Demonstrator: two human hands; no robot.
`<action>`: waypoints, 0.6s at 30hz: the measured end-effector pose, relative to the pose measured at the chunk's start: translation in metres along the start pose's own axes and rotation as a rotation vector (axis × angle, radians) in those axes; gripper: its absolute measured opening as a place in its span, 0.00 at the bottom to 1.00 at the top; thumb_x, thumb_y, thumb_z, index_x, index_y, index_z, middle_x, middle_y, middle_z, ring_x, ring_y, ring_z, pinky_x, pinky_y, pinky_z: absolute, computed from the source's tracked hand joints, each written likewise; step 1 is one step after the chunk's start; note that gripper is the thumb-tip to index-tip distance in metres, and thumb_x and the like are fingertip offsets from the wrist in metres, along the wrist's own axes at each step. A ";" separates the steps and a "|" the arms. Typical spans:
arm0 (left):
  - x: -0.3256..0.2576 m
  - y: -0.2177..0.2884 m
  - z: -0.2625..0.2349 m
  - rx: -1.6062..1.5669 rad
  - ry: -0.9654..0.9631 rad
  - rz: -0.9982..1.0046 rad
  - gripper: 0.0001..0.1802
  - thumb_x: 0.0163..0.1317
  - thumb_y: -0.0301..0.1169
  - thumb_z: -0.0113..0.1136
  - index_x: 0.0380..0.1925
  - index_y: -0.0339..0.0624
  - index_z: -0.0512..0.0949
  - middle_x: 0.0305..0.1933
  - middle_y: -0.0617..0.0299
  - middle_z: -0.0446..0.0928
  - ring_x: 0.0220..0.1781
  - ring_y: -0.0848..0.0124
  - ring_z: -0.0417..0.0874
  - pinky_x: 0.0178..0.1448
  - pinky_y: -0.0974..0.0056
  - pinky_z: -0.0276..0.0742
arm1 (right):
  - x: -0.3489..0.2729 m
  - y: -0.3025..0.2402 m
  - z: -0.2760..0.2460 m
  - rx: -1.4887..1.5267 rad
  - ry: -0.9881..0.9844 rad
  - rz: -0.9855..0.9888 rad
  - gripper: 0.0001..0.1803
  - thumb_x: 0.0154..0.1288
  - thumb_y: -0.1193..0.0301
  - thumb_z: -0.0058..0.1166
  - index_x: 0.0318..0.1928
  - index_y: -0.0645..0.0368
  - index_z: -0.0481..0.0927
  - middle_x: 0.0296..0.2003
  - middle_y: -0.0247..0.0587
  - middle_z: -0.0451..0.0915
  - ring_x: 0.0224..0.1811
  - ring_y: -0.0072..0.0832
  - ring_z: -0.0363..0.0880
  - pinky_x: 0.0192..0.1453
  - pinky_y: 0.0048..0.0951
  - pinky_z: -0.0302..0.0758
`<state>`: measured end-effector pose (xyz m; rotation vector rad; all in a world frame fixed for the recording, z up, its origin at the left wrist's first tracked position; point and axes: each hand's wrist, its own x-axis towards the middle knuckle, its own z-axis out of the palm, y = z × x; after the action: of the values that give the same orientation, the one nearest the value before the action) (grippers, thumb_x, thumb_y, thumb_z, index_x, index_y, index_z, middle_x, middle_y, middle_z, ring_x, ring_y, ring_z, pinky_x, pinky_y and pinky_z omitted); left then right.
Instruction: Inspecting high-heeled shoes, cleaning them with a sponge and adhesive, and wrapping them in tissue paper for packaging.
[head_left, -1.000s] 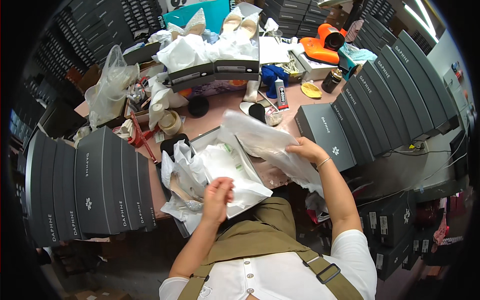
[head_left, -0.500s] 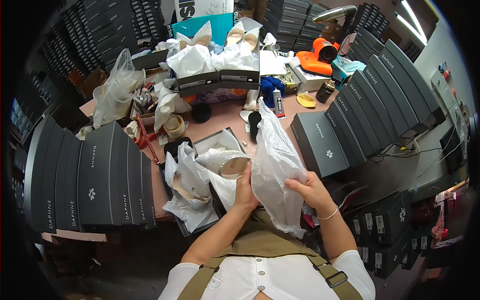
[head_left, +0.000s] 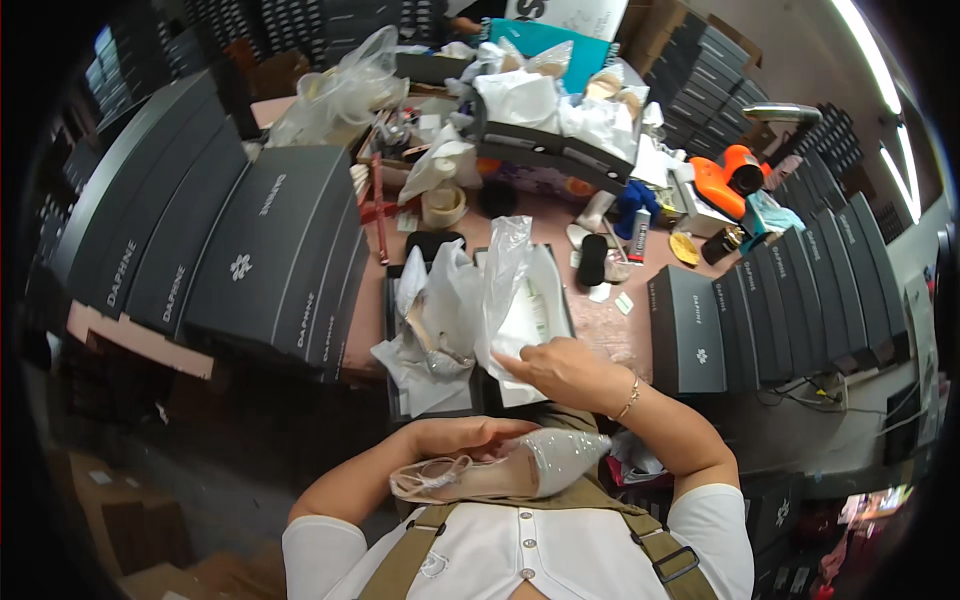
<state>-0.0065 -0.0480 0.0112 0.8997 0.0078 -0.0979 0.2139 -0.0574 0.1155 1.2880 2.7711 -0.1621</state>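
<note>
A glittery silver pointed shoe [head_left: 572, 462] lies sideways against my front, toe to the right. My left hand [head_left: 462, 436] is closed round its far side, part of the fingers hidden behind the shoe. My right hand [head_left: 570, 375] pinches a crumpled sheet of white tissue paper [head_left: 506, 275], which hangs over an open dark shoebox part [head_left: 564, 290] lined with white. Beside that, a matching shoe [head_left: 430, 345] rests in white tissue paper in the left half of the box.
Dark shoeboxes stand in rows at left [head_left: 270, 250] and right [head_left: 695, 330]. Farther back are a tape roll [head_left: 443, 207], a glue tube [head_left: 640, 238], a black brush-like pad [head_left: 592, 262], an orange dryer-like tool [head_left: 715, 185] and boxes with more shoes [head_left: 545, 148].
My left hand has brought the shoe from above the box in against my front, turning it sideways. My right hand has moved the tissue paper left, over the box. The view has shifted.
</note>
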 end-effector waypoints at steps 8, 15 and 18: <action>0.017 -0.029 0.007 -0.596 0.380 0.323 0.41 0.55 0.52 0.65 0.63 0.45 0.61 0.61 0.60 0.69 0.63 0.67 0.69 0.68 0.56 0.61 | -0.018 -0.021 -0.001 0.568 -0.171 0.006 0.30 0.62 0.68 0.53 0.64 0.60 0.62 0.30 0.52 0.79 0.30 0.48 0.79 0.34 0.41 0.74; 0.024 -0.029 0.003 -0.548 0.761 0.500 0.24 0.59 0.27 0.62 0.56 0.43 0.69 0.55 0.59 0.75 0.59 0.66 0.73 0.67 0.55 0.64 | -0.046 0.001 0.022 0.938 -0.106 0.253 0.22 0.62 0.72 0.53 0.56 0.62 0.72 0.34 0.58 0.79 0.35 0.50 0.78 0.42 0.40 0.73; 0.027 -0.014 0.011 -0.430 0.827 0.621 0.19 0.59 0.21 0.61 0.51 0.42 0.72 0.49 0.63 0.77 0.52 0.72 0.76 0.60 0.64 0.69 | -0.064 0.010 0.055 0.888 0.073 0.300 0.18 0.59 0.77 0.53 0.52 0.62 0.77 0.38 0.53 0.80 0.39 0.44 0.79 0.47 0.34 0.73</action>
<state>0.0192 -0.0677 0.0060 0.4282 0.4984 0.8309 0.2645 -0.1067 0.0676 1.8533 2.5573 -1.4597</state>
